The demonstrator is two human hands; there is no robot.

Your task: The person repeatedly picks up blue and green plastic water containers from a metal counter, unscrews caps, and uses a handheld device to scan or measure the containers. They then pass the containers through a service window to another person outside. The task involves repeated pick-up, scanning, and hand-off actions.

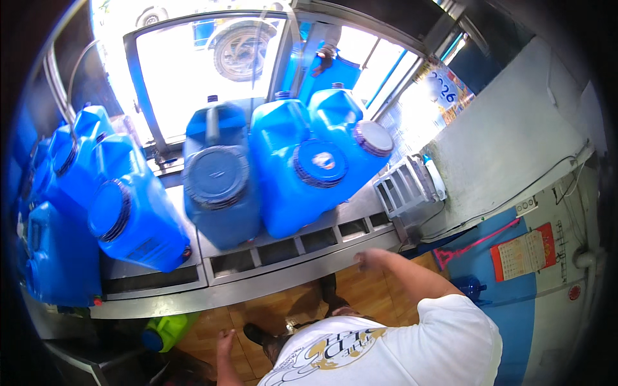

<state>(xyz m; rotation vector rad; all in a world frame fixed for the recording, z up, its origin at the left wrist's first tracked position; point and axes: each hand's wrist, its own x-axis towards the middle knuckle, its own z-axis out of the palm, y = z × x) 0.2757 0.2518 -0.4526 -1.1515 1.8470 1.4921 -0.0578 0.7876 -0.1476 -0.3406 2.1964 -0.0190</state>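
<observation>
From the wearer's head, near the tabletop (257, 281), we look steeply down through one fisheye, facing the window (177, 83) beyond it.

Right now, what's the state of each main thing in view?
Left hand: nothing visible in it
Right hand: blurred, nothing visible in it
Dark blue jug: capped, on counter
Middle blue jug: capped
Pale-capped blue jug: capped
Lime jug: capped, below counter
Red-bordered calendar: hung on wall

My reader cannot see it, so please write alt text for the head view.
A person's left hand and right hand, both seemingly empty, are before a metal counter crowded with blue plastic screw-capped jugs; a lime-green jug sits below.
</observation>
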